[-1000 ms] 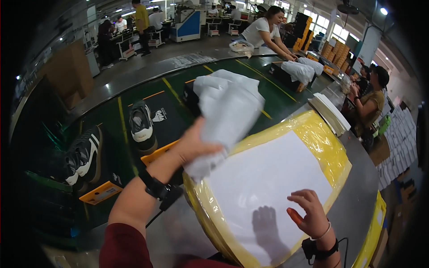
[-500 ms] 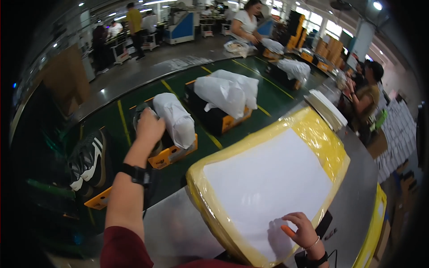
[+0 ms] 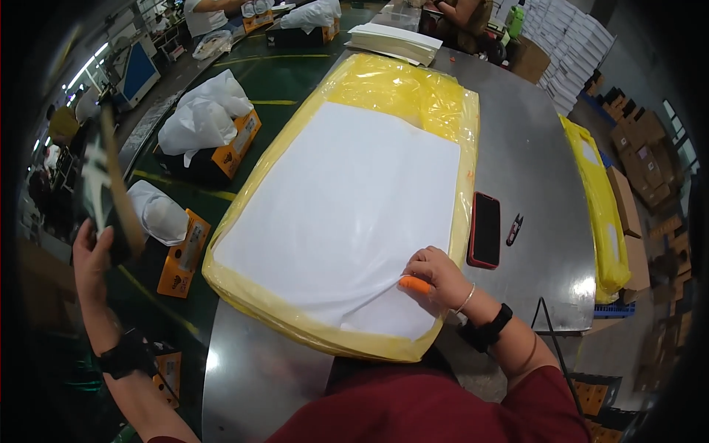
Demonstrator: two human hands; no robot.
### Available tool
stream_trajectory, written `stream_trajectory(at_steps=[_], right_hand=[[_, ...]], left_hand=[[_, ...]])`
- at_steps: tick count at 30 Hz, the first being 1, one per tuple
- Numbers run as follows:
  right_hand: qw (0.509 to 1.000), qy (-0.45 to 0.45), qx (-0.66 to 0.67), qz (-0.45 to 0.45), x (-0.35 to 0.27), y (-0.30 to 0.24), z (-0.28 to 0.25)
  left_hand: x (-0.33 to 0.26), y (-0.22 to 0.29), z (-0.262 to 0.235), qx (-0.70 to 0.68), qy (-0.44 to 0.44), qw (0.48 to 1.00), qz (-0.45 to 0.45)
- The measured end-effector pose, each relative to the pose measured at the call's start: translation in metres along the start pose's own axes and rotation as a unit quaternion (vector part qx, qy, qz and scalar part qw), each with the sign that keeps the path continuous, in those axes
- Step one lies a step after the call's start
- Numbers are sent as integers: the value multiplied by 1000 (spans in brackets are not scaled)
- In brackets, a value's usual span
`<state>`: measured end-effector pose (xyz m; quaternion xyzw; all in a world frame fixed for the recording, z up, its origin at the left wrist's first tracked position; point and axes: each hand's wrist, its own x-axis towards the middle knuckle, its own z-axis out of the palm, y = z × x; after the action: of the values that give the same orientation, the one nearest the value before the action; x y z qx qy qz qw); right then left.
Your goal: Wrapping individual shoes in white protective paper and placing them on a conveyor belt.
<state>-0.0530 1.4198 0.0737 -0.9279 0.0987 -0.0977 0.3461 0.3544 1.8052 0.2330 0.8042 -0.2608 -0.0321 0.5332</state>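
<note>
My left hand (image 3: 92,262) is raised at the left, fingers closed around a dark shoe (image 3: 105,188) with white stripes and a brown sole, slightly blurred. Just below and beside it, an open orange-and-black shoebox (image 3: 185,255) holds a bundle wrapped in white paper (image 3: 159,213). My right hand (image 3: 436,277), with an orange cover on one finger, pinches the white paper sheet (image 3: 347,192) near its lower right. Creases run across the sheet from those fingers. It lies on a stack wrapped in yellow plastic (image 3: 384,85).
A red-edged phone (image 3: 484,229) and small thread snips (image 3: 515,229) lie on the metal table (image 3: 546,177). White pads (image 3: 395,43) sit beyond the yellow stack. More shoeboxes (image 3: 240,144) with wrapped bundles stand on the green belt (image 3: 273,81). Other people work at the far end.
My left hand has lifted the shoe out of the box. My right hand has gone from hovering over the paper to pinching it. The view has turned toward the right.
</note>
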Motion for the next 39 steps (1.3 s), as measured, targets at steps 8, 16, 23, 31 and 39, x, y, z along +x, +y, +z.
stream_trajectory(at_steps=[8, 16, 23, 31, 39], right_hand=[[997, 26, -48, -63, 3, -18, -9], [982, 68, -26, -175, 112, -30, -100], [977, 210, -38, -30, 261, 3, -187], [946, 231, -97, -203, 182, -4, -116], [993, -113, -41, 17, 241, 39, -112]], left_hand=[[41, 75, 248, 255, -149, 862, 412], [59, 90, 316, 189, -211, 844, 455], [-11, 143, 291, 83, -245, 875, 410], [89, 85, 381, 397, -279, 808, 336], [14, 76, 333, 130, -256, 912, 294]])
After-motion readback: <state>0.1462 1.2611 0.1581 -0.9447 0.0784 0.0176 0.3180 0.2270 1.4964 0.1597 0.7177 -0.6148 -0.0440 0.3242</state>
